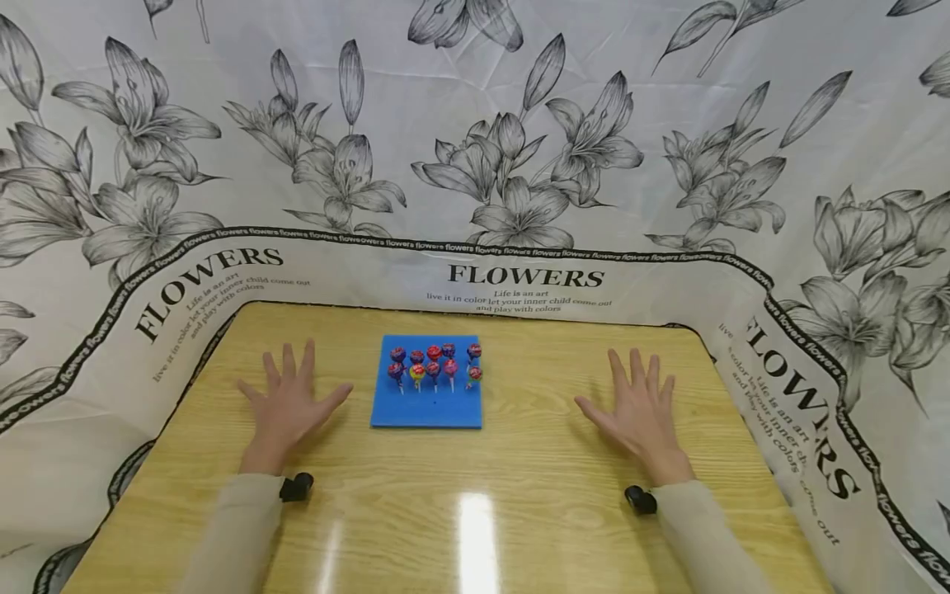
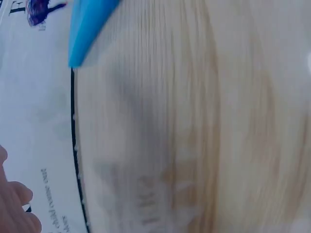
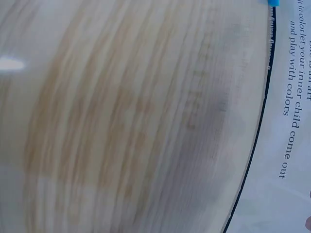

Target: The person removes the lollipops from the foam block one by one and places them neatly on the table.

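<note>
Several wrapped lollipops [image 1: 434,373] stand upright by their sticks in a flat blue board [image 1: 423,411], in two rows toward its back half. To the left of the board, my left hand [image 1: 291,404] is spread with straight fingers and holds nothing. My right hand [image 1: 640,408] is spread the same way, well to the right of the board, also holding nothing. In the left wrist view, a corner of the blue board [image 2: 90,29] and one purple-wrapped lollipop [image 2: 38,10] show at the top, with fingertips [image 2: 22,194] at the lower left edge.
A wooden table [image 1: 549,478] carries the board and reflects bright light near its front. White cloth [image 1: 519,285] printed with black flowers and lettering surrounds the back and sides. A black wrist camera [image 1: 297,487] is worn on the left wrist, another [image 1: 641,500] on the right.
</note>
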Demonstrator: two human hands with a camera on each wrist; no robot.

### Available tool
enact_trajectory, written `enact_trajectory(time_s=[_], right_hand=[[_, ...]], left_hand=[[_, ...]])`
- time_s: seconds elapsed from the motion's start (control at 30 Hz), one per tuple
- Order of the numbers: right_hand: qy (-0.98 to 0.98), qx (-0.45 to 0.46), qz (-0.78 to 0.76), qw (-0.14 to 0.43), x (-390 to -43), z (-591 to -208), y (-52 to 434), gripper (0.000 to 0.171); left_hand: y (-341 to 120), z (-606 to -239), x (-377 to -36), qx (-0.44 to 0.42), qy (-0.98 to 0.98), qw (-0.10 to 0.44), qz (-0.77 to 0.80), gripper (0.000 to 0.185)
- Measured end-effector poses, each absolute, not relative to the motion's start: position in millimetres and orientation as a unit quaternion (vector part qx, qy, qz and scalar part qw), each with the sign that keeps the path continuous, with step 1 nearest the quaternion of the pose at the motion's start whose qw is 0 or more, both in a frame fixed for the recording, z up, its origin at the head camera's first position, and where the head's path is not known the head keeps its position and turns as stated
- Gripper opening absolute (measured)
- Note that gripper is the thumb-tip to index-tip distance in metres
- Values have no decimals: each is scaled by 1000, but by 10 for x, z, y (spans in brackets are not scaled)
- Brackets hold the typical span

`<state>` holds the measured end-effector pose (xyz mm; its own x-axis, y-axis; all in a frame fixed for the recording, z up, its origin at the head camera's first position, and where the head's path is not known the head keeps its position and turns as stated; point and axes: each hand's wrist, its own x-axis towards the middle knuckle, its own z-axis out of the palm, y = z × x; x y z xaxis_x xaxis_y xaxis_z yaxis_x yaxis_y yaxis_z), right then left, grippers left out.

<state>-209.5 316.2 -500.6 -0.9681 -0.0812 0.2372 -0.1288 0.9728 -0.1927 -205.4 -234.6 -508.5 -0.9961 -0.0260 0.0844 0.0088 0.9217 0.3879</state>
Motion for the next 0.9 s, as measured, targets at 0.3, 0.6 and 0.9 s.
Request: enact_trajectory(time_s=[0.3, 0.6, 0.9], right_hand=[[-974, 59, 183, 123, -2194, -5017, 2896, 102], [-955, 73, 266, 106, -2268, -5096, 2612, 98], [-934, 82, 335, 93, -2373, -5183, 2401, 95]], left_hand=[[-1995, -5232, -2135, 5, -964, 57, -261, 105], [-1786, -5369, -2173, 2, -952, 35, -303, 100], [-1690, -5395, -2203, 14, -963, 26, -268, 97]])
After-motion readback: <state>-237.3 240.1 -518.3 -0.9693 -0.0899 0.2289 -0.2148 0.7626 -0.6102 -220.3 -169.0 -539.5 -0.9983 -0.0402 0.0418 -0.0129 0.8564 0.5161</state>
